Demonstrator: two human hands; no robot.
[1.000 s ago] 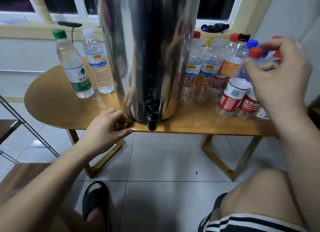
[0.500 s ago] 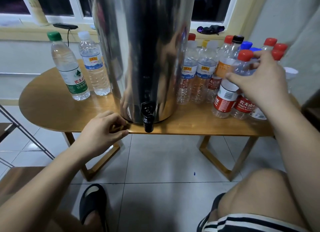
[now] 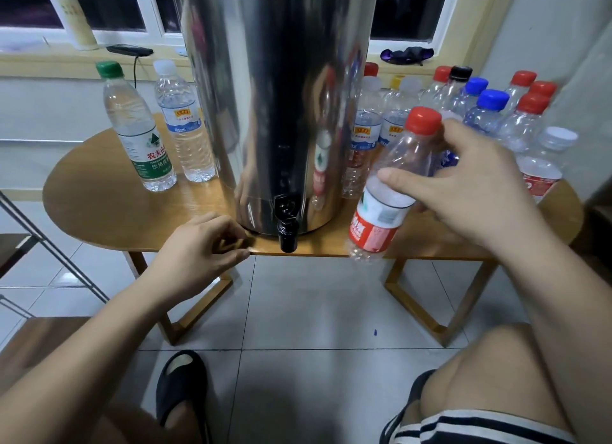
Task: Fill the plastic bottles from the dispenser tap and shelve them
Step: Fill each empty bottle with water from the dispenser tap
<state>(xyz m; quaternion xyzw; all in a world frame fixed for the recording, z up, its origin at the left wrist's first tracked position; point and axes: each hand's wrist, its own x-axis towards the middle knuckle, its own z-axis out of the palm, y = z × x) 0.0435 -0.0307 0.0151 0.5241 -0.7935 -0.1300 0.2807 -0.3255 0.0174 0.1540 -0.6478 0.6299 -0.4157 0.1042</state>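
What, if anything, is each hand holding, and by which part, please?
The right hand grips the red-capped bottle round its clear body, just above the label. The left hand holds no bottle; it rests curled at the table edge.

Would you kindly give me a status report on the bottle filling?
Right hand grips red-capped bottle, tilted, cap on. Left hand rests on table edge beside tap.

The green-capped bottle reads 农夫山 in red, with 饮用 in white beneath (the rest curves out of sight). Labels on the clear-capped bottle and the red-capped bottle are too blurred to read.
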